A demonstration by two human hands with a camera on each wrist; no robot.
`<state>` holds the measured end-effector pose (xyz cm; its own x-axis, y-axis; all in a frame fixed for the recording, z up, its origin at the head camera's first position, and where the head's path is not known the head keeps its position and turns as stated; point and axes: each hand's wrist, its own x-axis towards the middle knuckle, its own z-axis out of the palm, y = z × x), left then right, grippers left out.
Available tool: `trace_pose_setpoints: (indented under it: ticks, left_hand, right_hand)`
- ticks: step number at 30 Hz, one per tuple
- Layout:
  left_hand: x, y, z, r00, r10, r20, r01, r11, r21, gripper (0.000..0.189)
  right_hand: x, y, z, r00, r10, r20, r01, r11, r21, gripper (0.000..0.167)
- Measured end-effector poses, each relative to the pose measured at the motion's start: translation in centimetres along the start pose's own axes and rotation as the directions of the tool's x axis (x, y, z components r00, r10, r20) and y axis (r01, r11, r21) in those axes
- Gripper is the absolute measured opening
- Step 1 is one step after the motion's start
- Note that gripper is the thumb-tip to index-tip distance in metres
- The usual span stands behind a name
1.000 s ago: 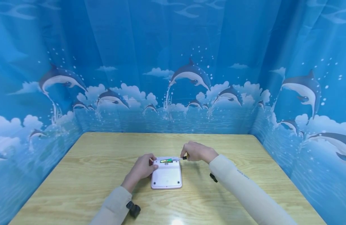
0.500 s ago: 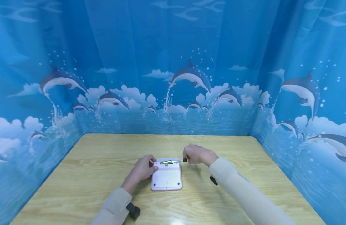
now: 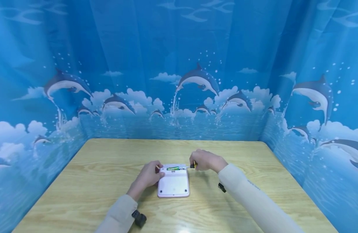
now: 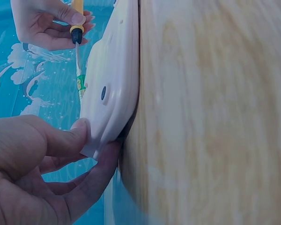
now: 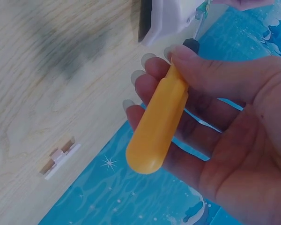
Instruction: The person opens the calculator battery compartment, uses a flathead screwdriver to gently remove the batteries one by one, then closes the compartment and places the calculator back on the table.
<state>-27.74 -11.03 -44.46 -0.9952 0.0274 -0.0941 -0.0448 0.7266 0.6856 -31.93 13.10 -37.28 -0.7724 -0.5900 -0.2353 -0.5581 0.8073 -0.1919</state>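
A pale pink-white calculator (image 3: 173, 186) lies face down on the table, its battery slot uncovered near the far edge. A green battery (image 3: 173, 168) sits in that slot. My left hand (image 3: 148, 174) pinches the calculator's far left corner, thumb on the back and fingers beneath, as the left wrist view shows. From the right, my right hand (image 3: 205, 160) holds a screwdriver (image 5: 157, 124) by its yellow handle, thumb against the fingers near the black collar. The shaft (image 4: 77, 58) points left, its tip at the right end of the battery.
In the right wrist view a small pale cover with a tab (image 5: 60, 158) lies on the wooden table (image 3: 109, 161), near its far edge. A blue dolphin-print curtain (image 3: 179, 81) surrounds the table at the back and sides.
My right hand has drawn slightly to the right with the screwdriver, whose tip stays near the battery's right end. My left hand keeps its hold on the calculator's corner.
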Motion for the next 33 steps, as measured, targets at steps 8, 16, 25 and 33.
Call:
trace_pose_setpoints:
  ticks: [8,16,25,33]
  left_hand:
    - [0.3,-0.1,0.0,1.0,-0.006,-0.011,0.006,1.0,0.006,0.024]
    - [0.3,-0.1,0.0,1.0,-0.006,-0.002,0.006,1.0,0.006,0.025]
    - [0.2,0.0,0.0,1.0,-0.025,0.001,0.025,1.0,0.0,0.025]
    - [0.2,0.0,0.1,1.0,-0.02,0.001,0.02,1.0,0.001,0.025]
  right_hand:
    - [-0.4,0.3,-0.4,1.0,0.014,0.009,-0.014,1.0,0.003,0.018]
    - [-0.7,1.2,-0.5,0.999,0.045,0.009,-0.046,0.998,0.033,0.019]
    - [-1.7,2.9,-0.3,0.997,0.064,-0.043,-0.062,0.997,0.05,0.018]
    - [-2.9,4.9,-0.5,0.995,0.077,-0.065,-0.075,0.997,0.034,0.016]
